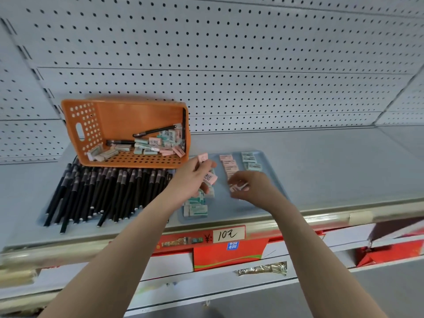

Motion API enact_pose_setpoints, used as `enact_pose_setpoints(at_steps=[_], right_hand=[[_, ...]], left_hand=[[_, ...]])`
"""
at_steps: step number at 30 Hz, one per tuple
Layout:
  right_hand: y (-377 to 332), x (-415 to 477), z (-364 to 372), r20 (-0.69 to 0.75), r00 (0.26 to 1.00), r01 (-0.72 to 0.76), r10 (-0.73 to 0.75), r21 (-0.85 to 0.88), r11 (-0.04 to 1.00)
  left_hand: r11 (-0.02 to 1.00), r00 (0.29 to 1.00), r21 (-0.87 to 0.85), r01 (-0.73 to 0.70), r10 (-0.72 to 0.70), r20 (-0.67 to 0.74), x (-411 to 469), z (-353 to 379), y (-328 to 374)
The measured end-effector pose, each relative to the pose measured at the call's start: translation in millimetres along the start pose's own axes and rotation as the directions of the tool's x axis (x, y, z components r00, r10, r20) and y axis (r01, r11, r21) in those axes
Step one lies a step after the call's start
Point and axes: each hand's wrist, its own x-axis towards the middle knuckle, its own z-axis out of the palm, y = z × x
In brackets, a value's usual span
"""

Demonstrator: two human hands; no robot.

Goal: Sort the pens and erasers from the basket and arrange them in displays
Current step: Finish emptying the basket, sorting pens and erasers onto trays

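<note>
An orange basket [87, 125] lies tipped on the shelf, with two black pens and several pink and green erasers [146, 145] inside. In front of it lies a spread of several black pens [103, 191]. My left hand [195, 177] grips several pink erasers [210, 177] over a blue tray [270, 177]. My right hand [250, 187] pinches one pink eraser [237, 187] just below a column of pink erasers [229, 165]. A column of green erasers [251, 160] lies to its right. A pile of green erasers [196, 208] sits under my left wrist.
The grey shelf [332, 161] has a pegboard wall [229, 65] behind it. A price label reading 10 [228, 235] is on the shelf's front edge. Red boxes [229, 253] stand on the shelf below.
</note>
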Motion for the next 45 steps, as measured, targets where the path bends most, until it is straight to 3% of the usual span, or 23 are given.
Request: enact_pose_setpoints(at_steps=[3,7,12,13,15,17,19,21,24,28,35,37,40,43,45], right_hand=[[3,-5,7,-0.053,0.997,0.041,-0.048,-0.123,0.992],[6,-5,7,-0.042,0.996,0.077,-0.082,-0.126,0.989],[4,-1,11,-0.148,0.982,0.094,-0.117,-0.155,0.984],[1,-1,10,-0.186,0.976,0.090,-0.110,-0.109,0.990],[-15,-3,2,-0.252,0.967,0.083,-0.041,0.156,0.984],[-36,-5,-5,-0.220,0.975,0.083,0.028,0.479,0.874],[-46,-4,-10,-0.185,0.982,0.092,0.022,0.583,0.807],[-42,-2,-12,-0.201,0.978,0.075,0.057,0.591,0.803],[-16,-6,-18,-0.202,0.958,-0.072,0.202,0.514,0.855],[14,-20,-14,-0.041,0.959,-0.271,0.282,0.165,0.948],[13,-14,-5,-0.132,0.966,-0.232,0.222,-0.067,0.970],[7,-12,-5,-0.182,0.961,-0.188,0.208,0.118,0.975],[-14,-10,-8,-0.051,0.979,-0.125,0.195,0.609,0.784],[-23,-8,-8,-0.026,0.991,-0.086,0.130,0.617,0.782],[-21,-7,-11,-0.038,0.985,-0.100,0.168,0.669,0.737]], left_hand=[[0.998,0.999,-0.064,0.016,-0.013,0.039,-1,-2,-1],[0.999,0.993,-0.034,0.031,-0.027,0.114,-6,-3,-2],[0.997,0.988,-0.069,-0.031,0.041,0.150,-8,-2,-7],[0.997,0.987,-0.073,-0.040,0.050,0.150,-8,-2,-8],[0.998,0.986,-0.031,-0.054,0.059,0.156,-6,0,-9],[0.992,0.984,0.081,-0.092,0.078,0.162,-3,4,-9],[0.976,0.982,0.173,-0.134,0.107,0.158,-2,10,-8],[0.982,0.988,0.153,-0.107,0.087,0.131,-3,12,-6],[0.998,0.997,0.058,-0.028,0.024,0.071,-3,8,-7],[0.993,0.997,-0.091,0.074,-0.071,0.040,2,5,-10],[0.973,0.995,-0.221,0.066,-0.047,0.088,2,9,-10],[0.964,0.995,-0.259,0.060,-0.037,0.095,3,11,-10],[0.983,0.996,-0.182,0.021,-0.005,0.092,5,14,-10],[0.999,0.998,-0.043,-0.034,0.036,0.057,7,17,-8],[0.996,0.999,-0.086,-0.017,0.020,0.037,6,17,-5]])
